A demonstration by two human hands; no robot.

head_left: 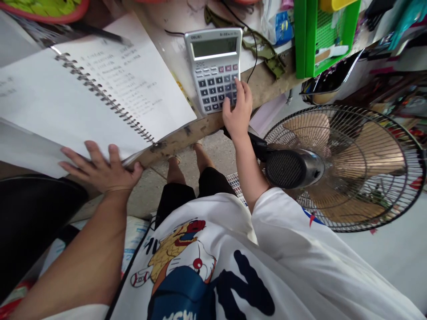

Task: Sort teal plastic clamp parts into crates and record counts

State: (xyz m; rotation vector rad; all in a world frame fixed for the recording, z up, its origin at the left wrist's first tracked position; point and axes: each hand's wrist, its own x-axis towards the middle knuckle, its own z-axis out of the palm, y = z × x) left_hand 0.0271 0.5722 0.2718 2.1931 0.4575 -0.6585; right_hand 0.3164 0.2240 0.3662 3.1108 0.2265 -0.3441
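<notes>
My left hand (102, 171) lies with fingers spread on the lower edge of a spiral notebook (66, 102), its thumb at the table's edge. The notebook is open, with lines of handwriting on its right page. On the table to the right of it is a silver calculator (200, 58) with dark keys. Over the calculator's right-hand keys is my right hand (239, 113), holding nothing; its index finger and thumb are apart and touch or hover just above the keys. Which key is under the fingertip I cannot tell.
A dark pen-like stick (100, 34) crosses the notebook's top. Red basin with green pieces (50, 18) at upper left. Green plastic basket (302, 44) and olive curved parts (267, 55) lie beyond the calculator. A caged fan (347, 164) stands close by my right arm.
</notes>
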